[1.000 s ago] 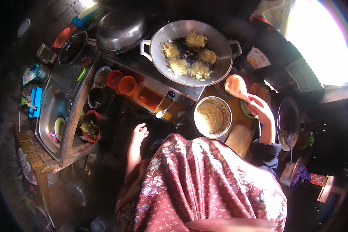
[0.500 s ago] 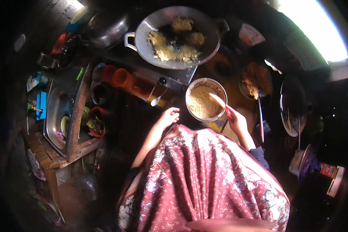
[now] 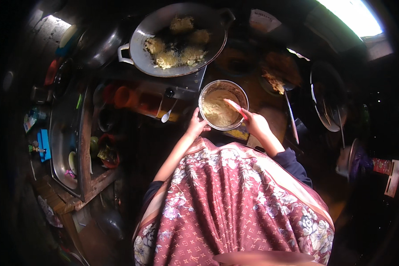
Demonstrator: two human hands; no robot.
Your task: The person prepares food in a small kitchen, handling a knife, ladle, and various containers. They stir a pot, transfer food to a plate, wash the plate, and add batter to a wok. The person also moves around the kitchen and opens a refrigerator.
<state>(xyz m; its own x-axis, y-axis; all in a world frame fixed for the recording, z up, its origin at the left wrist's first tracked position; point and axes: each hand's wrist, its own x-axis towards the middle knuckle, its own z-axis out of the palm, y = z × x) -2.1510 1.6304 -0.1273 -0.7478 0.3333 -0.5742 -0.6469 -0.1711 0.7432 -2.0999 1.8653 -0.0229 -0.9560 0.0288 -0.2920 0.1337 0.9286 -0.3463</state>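
Observation:
A round metal pot (image 3: 245, 95) of thick pale batter (image 3: 218, 108) stands in front of me. My left hand (image 3: 196, 125) is against its near left side, thumb and fingers spread along the wall. In my right hand (image 3: 257, 125), at the near right rim, is a spatula (image 3: 235, 105) with a pinkish-red handle, its pale end dipping into the batter. Beyond the pot, a wide wok (image 3: 139, 57) holds several fritters (image 3: 167, 59) in bubbling dark oil.
A small white spoon (image 3: 166, 116) and orange containers (image 3: 150, 103) lie left of the pot. On the right are a dish of browned food (image 3: 275, 82) with a long-handled utensil (image 3: 291, 117) and a large round pan (image 3: 312, 95). A metal sink (image 3: 60, 150) is far left.
My left hand has moved up to the pot's side and its fingers have opened out onto it. The spatula remains in my right hand. The whole view has shifted.

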